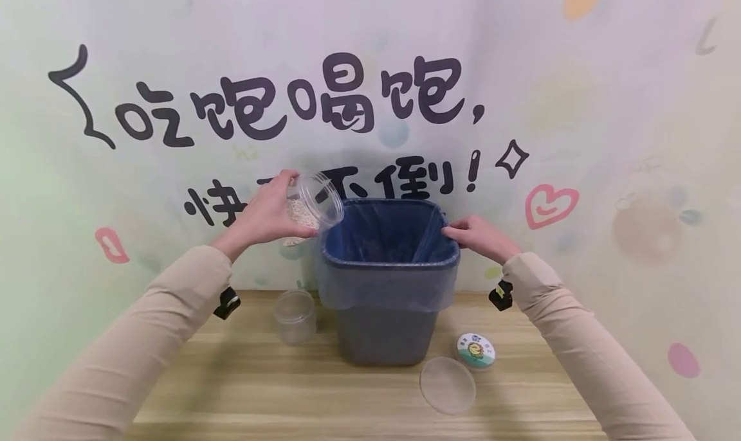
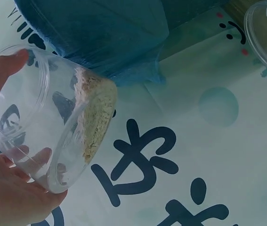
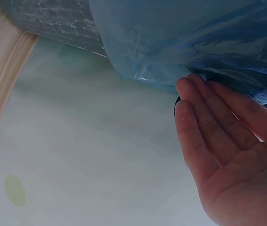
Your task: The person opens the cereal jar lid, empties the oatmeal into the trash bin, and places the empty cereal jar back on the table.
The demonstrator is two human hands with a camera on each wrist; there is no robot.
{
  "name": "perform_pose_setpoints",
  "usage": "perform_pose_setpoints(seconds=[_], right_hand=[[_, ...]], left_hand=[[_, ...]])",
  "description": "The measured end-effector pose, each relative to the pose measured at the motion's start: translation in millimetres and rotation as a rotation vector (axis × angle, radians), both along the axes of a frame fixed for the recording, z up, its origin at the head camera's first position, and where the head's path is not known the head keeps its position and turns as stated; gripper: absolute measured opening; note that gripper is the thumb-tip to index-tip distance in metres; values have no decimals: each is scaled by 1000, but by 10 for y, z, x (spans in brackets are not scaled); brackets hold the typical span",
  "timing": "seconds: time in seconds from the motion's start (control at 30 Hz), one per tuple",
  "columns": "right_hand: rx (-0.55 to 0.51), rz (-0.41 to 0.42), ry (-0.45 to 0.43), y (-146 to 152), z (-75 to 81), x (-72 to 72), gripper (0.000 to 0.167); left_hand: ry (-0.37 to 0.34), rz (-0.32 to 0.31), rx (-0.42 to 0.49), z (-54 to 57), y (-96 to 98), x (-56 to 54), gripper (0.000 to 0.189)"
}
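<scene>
My left hand (image 1: 267,213) grips a clear plastic jar (image 1: 315,200), tilted on its side with its mouth towards the trash can (image 1: 384,335). Pale flakes (image 2: 98,117) lie in the bottom part of the jar, as the left wrist view shows. A blue bag (image 1: 382,287) lines the can and folds down over its rim. At the can's right rim, my right hand (image 1: 483,236) pinches the edge with the thumb at the top. Its fingers (image 3: 208,117) lie against the outside of the bag in the right wrist view, where the thumb is hidden.
On the wooden table (image 1: 272,389), a second clear jar (image 1: 295,319) stands left of the can. A clear round lid (image 1: 447,386) lies in front, to the right. Beside it is a round lid with a printed label (image 1: 476,350). A printed backdrop (image 1: 625,139) rises behind.
</scene>
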State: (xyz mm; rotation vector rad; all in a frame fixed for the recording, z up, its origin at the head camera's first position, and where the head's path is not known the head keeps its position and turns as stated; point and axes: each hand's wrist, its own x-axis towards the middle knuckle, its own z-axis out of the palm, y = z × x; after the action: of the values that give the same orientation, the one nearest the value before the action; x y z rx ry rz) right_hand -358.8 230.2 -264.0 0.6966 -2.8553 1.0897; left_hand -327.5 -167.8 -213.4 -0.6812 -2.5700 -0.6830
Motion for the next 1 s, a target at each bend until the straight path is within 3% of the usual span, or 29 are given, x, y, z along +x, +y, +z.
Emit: perform_pose_setpoints(seconds=[0.43, 0.73, 1.0], right_hand=[[-21, 5, -14, 6, -38, -13, 35], [-42, 4, -10, 36, -81, -18, 36], [-49, 6, -20, 9, -56, -11, 39]], left_hand=[[18, -23, -180, 158, 109, -88, 99], [11, -35, -306, 283, 231, -84, 95], [-13, -9, -368, 370, 253, -57, 95]])
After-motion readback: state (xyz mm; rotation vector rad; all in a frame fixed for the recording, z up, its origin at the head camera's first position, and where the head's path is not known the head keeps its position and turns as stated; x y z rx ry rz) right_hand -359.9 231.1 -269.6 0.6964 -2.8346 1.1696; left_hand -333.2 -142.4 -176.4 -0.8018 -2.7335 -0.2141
